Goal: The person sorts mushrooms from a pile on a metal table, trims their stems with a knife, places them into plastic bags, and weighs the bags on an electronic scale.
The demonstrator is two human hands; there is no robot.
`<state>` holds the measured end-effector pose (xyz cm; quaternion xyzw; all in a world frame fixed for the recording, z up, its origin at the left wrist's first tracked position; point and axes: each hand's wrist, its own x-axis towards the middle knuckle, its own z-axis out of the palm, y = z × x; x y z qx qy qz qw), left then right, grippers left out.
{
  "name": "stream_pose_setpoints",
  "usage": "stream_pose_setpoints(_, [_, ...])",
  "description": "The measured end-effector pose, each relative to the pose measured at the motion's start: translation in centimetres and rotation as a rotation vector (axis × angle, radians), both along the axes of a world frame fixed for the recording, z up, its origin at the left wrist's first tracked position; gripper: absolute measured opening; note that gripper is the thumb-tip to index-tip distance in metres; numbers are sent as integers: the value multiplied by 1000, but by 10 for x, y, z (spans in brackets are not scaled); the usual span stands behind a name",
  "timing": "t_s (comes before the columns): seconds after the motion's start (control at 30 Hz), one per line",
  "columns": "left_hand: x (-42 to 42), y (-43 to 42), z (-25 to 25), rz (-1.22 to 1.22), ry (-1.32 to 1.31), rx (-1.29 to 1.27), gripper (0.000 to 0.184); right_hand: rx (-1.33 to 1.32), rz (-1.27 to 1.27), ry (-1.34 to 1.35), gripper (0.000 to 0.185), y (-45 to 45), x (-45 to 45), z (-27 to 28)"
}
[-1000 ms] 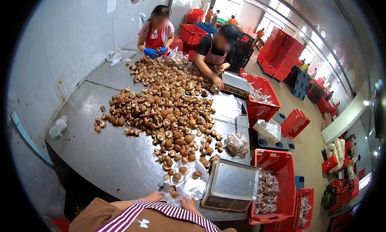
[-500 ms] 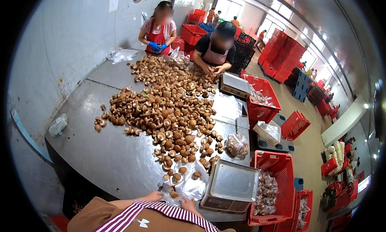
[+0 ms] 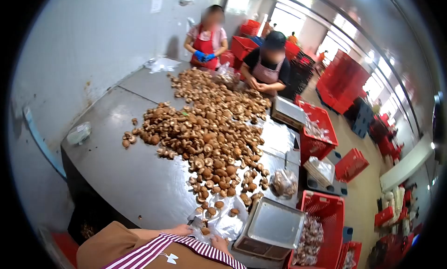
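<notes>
The left hand [image 3: 180, 230] and the right hand [image 3: 220, 244] are at the near edge of the desk [image 3: 121, 171], close in front of the wearer's striped apron [image 3: 139, 256]. Both touch the near edge of a thin clear bag [image 3: 230, 226], which lies spread on the desk just left of a scale [image 3: 275, 222]. The fingers of the left hand point toward the bag, but their tips are hard to make out, and those of the right hand are mostly hidden; I cannot tell whether either set pinches the plastic. A few mushrooms lie on or in the bag, one of them [image 3: 205, 231] between the hands; which it is, I cannot tell. Beyond the bag, a large pile [image 3: 205, 134] of brown mushrooms stretches to the far end of the desk. A filled bag [image 3: 285, 183] rests on the desk beyond the scale, and a red crate [image 3: 328, 206] with more filled bags stands just right of it. Across the pile, one person [image 3: 205, 45] in blue gloves and a red apron stands with hands together; another [image 3: 267, 73], in a dark cap, holds both hands close together near a second scale [image 3: 287, 111].
</notes>
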<state>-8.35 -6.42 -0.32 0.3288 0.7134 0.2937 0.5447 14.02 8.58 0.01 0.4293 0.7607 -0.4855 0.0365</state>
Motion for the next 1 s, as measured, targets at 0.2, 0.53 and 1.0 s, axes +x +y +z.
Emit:
stream_pose_setpoints(0.2, [7, 0, -42, 23, -23, 2, 43, 50, 63, -58, 44, 7, -3, 18])
stream_pose_setpoints(0.53, [3, 3, -30, -19, -15, 59, 39, -21, 42, -70, 44, 15, -20, 40])
stream_pose_setpoints(1.0, [7, 3, -28, -3, -52, 54, 42, -26, 21, -68, 46, 9, -7, 45])
